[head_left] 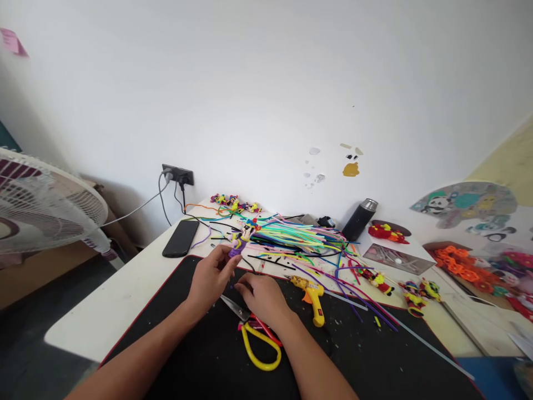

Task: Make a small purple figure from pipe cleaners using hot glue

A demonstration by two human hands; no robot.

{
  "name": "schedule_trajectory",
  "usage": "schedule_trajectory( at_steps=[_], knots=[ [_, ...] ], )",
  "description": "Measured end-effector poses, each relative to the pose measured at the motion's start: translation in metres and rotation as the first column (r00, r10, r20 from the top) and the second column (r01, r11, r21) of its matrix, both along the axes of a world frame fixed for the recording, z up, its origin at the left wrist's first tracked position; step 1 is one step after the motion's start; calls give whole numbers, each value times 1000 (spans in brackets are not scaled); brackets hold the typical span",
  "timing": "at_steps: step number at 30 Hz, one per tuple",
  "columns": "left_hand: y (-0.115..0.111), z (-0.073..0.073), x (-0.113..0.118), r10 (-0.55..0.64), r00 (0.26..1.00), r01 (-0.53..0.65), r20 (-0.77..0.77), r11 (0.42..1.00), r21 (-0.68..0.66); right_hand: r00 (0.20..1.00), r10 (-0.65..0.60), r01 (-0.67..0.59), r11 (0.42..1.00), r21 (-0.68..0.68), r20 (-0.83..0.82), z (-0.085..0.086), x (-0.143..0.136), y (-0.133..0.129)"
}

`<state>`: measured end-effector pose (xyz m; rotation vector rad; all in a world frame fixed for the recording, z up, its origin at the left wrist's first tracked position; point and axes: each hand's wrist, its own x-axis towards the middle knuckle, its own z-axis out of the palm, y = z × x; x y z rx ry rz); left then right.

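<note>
The left hand is pinching the pipe-cleaner figure at its purple base, the firmest grip point on this light, easily bent piece, while the right hand is resting loosely curled, grasping nothing, on the scissors.

A plain white wall rises behind a white desk in soft daylight, a black power outlet fixed low on it. A white standing fan sits at left; panda stickers mark the right-hand wall.
</note>
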<state>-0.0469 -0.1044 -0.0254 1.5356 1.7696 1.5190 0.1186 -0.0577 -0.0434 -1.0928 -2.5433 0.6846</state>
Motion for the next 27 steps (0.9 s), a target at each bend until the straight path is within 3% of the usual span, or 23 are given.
schedule_trajectory(
  at_steps=[9,17,27],
  knots=[
    [1,-10,-1,-77,980,63,186,995,80,1000,19,-19,1000,16,7,1,0,-1],
    [6,-9,5,-144,910,97,388,986,138,999,26,-26,1000,4,36,2,0,-1],
    [5,-8,9,-139,908,103,395,989,111,998,38,-39,999,10,50,5,0,-3]
  ],
)
